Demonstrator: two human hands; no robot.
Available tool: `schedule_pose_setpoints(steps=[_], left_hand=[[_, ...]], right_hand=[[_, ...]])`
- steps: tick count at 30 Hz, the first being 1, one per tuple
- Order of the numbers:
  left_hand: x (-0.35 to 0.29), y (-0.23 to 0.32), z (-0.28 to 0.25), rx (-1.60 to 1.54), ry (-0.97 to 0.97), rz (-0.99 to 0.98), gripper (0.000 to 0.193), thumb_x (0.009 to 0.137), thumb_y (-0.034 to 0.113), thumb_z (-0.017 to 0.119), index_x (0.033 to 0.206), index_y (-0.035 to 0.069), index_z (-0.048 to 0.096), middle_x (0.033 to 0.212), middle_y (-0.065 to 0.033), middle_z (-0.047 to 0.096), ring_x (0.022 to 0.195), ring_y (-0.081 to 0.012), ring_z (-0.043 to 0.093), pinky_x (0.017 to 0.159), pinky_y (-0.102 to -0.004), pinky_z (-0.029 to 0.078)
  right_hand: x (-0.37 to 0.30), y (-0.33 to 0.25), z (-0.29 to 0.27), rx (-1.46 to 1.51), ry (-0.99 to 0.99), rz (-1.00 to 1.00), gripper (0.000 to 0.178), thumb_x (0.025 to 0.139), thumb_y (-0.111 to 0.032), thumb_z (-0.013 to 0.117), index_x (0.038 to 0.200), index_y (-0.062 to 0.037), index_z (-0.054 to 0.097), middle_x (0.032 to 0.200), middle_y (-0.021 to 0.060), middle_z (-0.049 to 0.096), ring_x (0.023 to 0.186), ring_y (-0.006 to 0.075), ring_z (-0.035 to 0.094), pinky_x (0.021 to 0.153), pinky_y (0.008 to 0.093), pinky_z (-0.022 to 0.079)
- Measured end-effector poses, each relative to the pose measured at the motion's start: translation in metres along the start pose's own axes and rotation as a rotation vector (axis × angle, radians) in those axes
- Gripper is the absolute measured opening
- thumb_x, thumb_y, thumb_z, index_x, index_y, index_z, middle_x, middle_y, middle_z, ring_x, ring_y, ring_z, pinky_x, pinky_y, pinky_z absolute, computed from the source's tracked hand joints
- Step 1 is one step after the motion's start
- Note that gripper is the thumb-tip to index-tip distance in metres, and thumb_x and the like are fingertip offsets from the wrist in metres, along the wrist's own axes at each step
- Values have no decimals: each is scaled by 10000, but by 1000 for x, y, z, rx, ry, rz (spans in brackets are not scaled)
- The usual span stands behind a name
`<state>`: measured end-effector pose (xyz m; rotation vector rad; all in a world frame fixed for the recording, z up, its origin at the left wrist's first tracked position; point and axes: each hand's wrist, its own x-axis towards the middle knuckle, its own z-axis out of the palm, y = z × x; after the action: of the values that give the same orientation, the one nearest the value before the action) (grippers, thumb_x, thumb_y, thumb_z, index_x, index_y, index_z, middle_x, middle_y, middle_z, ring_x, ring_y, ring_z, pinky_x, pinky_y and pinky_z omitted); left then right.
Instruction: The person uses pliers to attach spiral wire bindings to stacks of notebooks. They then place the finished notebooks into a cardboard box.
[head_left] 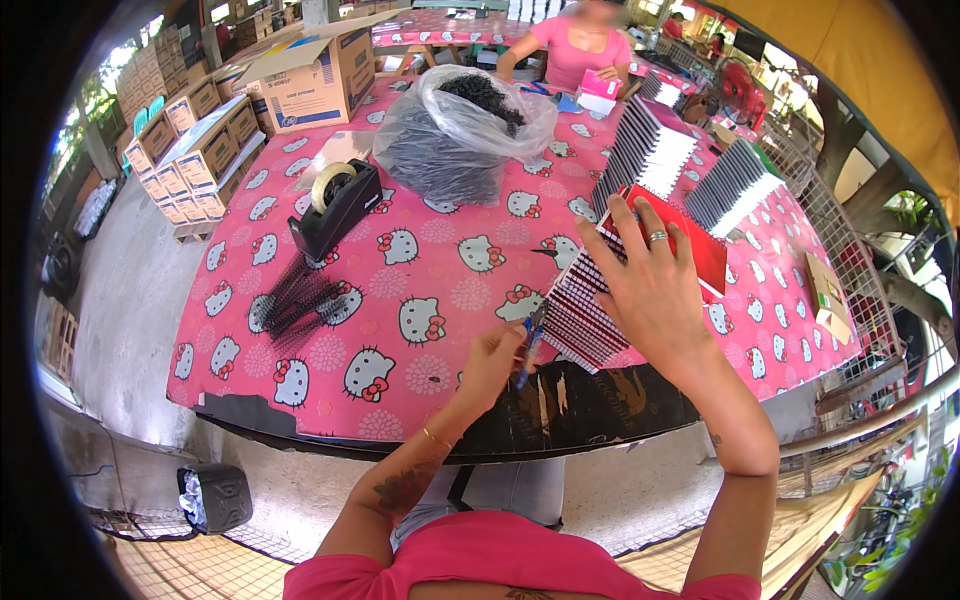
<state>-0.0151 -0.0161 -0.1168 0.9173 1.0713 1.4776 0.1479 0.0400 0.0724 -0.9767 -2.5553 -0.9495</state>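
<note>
My left hand (490, 360) is closed around blue-handled pliers (530, 345), their metal jaws up against the near left edge of a stack of spiral-bound notebooks (585, 315). The notebooks have red covers, and their bindings form rows of dark coils along the side facing left. My right hand (645, 265) lies flat on top of the stack with its fingers spread, a ring on one of them. A bundle of loose black plastic coils (300, 300) rests on the table to the left.
A black tape dispenser (335, 210) and a clear bag of black coils (450, 135) stand on the pink patterned table (450, 290). More notebook stacks (735, 185) are at the right. Cardboard boxes (315, 80) stand far left. Across the table a person (585, 50) handles a pink notebook.
</note>
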Motion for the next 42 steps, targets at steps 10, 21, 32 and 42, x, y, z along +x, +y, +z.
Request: schedule_pose_setpoints(steps=[10,21,32,42], left_hand=[[2,-1,-5,376,34,147,323,844,80,643,1161,28,674,851,-141,598,699,-230,567,620,-328,454],[2,-8,-14,176,-66,-91,307,960,195,529,1169,-8,628,919,-87,654,727,-189,631,650,-325,506],[11,-4,-19,-240,-152,-272,313,978,249,476,1099,-33,539,960,-182,652,839,-295,690,719,-398,578],[6,-4,-11,41,-96,-133,358,972,257,497,1126,-59,566,919,-138,647,773,-224,671,673,-314,552]], right_hand=[[0,-1,-1,-14,2,3,535,781,-118,650,1299,-137,521,1343,172,459,1220,381,509,945,523,454],[-1,0,-1,-4,17,-3,534,775,-113,651,1295,-132,529,1341,176,459,1220,388,507,939,525,457],[-1,-1,-2,-6,-5,3,544,774,-117,654,1302,-136,522,1359,178,450,1223,390,505,952,525,450],[0,-2,-2,-7,0,3,551,767,-107,656,1300,-140,522,1343,175,456,1218,386,509,948,522,451]])
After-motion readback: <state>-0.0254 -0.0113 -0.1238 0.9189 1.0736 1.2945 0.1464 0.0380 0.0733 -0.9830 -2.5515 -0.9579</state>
